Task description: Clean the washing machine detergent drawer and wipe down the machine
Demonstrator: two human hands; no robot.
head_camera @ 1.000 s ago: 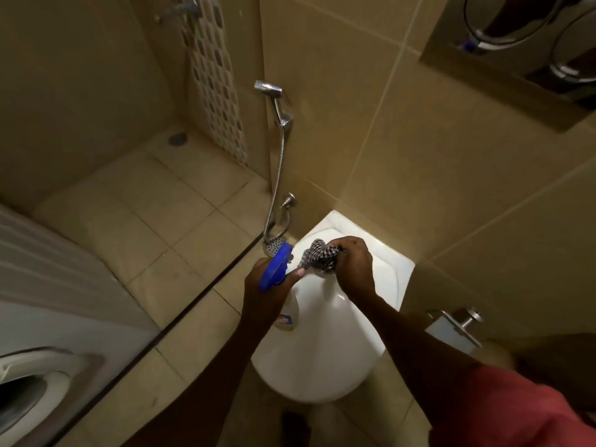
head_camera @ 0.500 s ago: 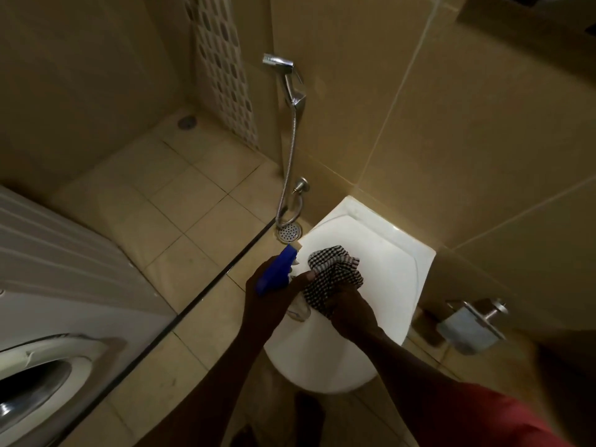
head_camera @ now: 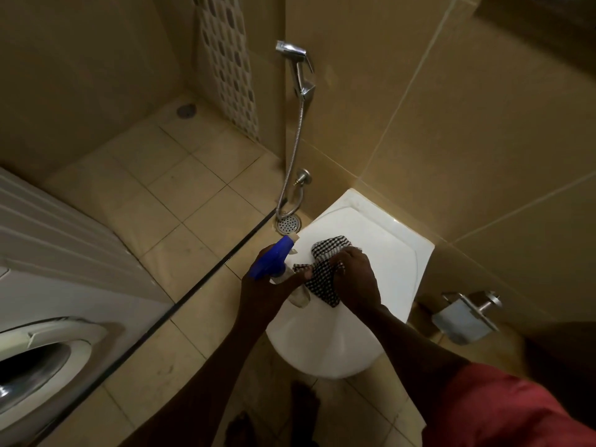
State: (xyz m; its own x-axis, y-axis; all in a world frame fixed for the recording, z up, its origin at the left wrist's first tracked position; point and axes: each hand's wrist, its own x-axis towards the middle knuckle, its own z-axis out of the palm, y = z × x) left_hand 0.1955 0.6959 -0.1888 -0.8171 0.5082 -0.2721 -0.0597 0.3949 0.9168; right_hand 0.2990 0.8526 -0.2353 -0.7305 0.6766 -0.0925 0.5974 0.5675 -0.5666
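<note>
My left hand (head_camera: 267,293) grips a spray bottle with a blue trigger head (head_camera: 270,260) and a clear body, held over the closed toilet lid. Its nozzle points away from me. Right beside it, my right hand (head_camera: 354,279) clutches a black-and-white checked cloth (head_camera: 324,264), which hangs bunched just to the right of the bottle. The white washing machine (head_camera: 58,259) stands at the left edge, with its round door rim (head_camera: 54,356) at the lower left. The detergent drawer is out of sight.
A white toilet (head_camera: 361,311) with its lid down sits below my hands. A chrome hand sprayer (head_camera: 298,64) and hose hang on the tiled wall behind it. A toilet paper holder (head_camera: 464,317) is at the right. A floor drain (head_camera: 288,223) lies near the toilet.
Both hands have dropped lower over the toilet lid. The cloth has opened out from a tight bunch and now hangs from my right hand, close against the bottle.
</note>
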